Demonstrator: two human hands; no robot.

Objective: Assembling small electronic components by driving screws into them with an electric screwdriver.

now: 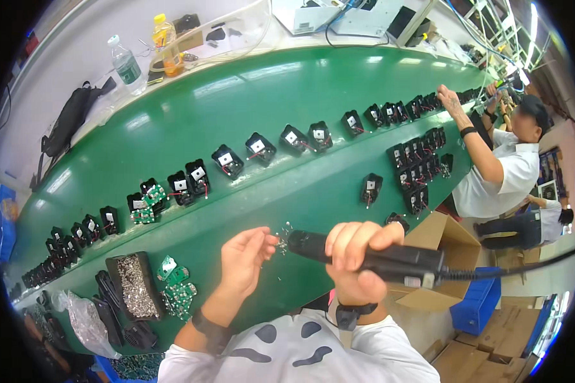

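My right hand (358, 258) is wrapped round a black electric screwdriver (402, 263), which lies level over the green table with its cable running off to the right. The tool's far end points left, toward a small scatter of silver screws (283, 242). Beside those screws is my left hand (244, 258), fingertips drawn together; what they pinch, if anything, is too small to make out. Left of it lie green circuit boards (177, 293) and a black tray (152, 295) filled with small metal screws. A black housing (397, 222) sits just beyond my right hand.
A long row of black housings (227, 161) with wires crosses the green table (287, 185); more are grouped at the right (417, 163). A co-worker (508, 159) reaches over the far right. Bottles (126, 67) stand at the back. An open carton (437, 255) and blue crate (476, 303) are at right.
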